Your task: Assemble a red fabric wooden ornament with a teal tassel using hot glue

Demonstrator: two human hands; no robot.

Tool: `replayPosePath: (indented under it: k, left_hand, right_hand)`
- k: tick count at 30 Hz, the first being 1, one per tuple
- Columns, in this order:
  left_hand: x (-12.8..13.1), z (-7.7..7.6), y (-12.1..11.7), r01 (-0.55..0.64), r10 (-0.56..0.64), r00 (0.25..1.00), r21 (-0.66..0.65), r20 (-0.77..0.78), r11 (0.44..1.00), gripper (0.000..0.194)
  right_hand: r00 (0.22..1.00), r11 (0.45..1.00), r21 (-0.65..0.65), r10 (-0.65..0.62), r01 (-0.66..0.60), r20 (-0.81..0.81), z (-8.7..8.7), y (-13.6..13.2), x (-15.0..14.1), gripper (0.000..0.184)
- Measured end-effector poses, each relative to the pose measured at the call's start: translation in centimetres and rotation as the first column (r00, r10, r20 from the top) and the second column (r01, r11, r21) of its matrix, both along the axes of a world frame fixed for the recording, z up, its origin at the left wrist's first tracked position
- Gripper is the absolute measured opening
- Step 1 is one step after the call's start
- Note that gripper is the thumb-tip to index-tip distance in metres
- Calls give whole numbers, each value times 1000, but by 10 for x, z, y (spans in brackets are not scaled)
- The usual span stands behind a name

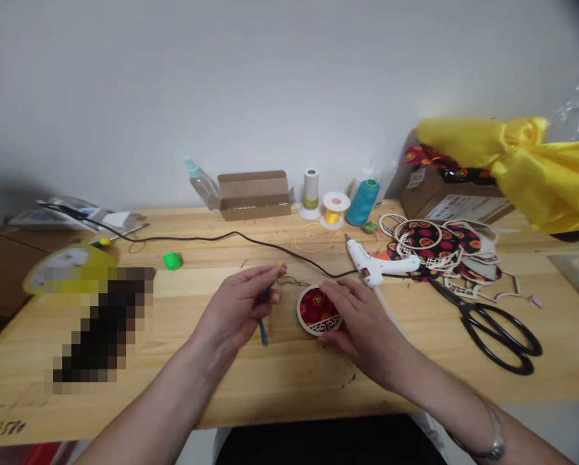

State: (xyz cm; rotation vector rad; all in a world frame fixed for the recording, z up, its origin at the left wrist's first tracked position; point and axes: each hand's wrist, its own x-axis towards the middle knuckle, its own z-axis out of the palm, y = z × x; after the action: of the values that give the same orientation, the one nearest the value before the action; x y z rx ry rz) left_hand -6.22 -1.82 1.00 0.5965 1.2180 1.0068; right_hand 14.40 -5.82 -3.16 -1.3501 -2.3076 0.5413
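Observation:
My left hand (243,298) is closed in a pinch around a thin dark blue piece that looks like a tassel (263,334); its lower end hangs below my fingers. A bit of yellow cord (281,265) sticks up at the fingertips. My right hand (359,323) grips the right side of a round ornament (313,309), which has a pale openwork rim and dark red patterned cloth inside. A thin cord loop (293,281) runs from the ornament's top toward my left hand. Beyond my right hand lies a white glue gun (383,263).
Black scissors (499,332) and a pile of patterned ornament pieces (444,248) lie at the right. A black cable (264,244) crosses the table. Behind stand a teal thread cone (363,205), a yellow cord spool (336,210) and an open cardboard box (255,197). A green cap (172,261) lies left.

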Motion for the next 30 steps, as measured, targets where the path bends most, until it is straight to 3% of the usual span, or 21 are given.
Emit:
replayPosePath:
  k: [4,11,24,26,30]
  left_hand:
    - [4,2,-8,1,-1,1000,42,-3,999,22]
    - [25,-18,-34,137,-132,990,-99,49,986,28]
    - [30,-22,-33,87,-86,996,-125,17,988,33]
    - [29,-24,-32,73,-72,997,-122,14,990,31]
    - [32,-24,-33,63,-59,997,-109,41,992,28]
  right_hand:
    - [1000,1000,-7,-9,9,-14,0,0,-1,68]
    - [999,998,-62,-30,28,-35,2,0,-4,67]
    - [999,998,-37,-48,47,-17,6,-4,-7,68]
    - [997,999,-10,-46,45,-56,9,-5,-5,63]
    - [961,997,61,-38,57,-275,17,-11,-2,33]
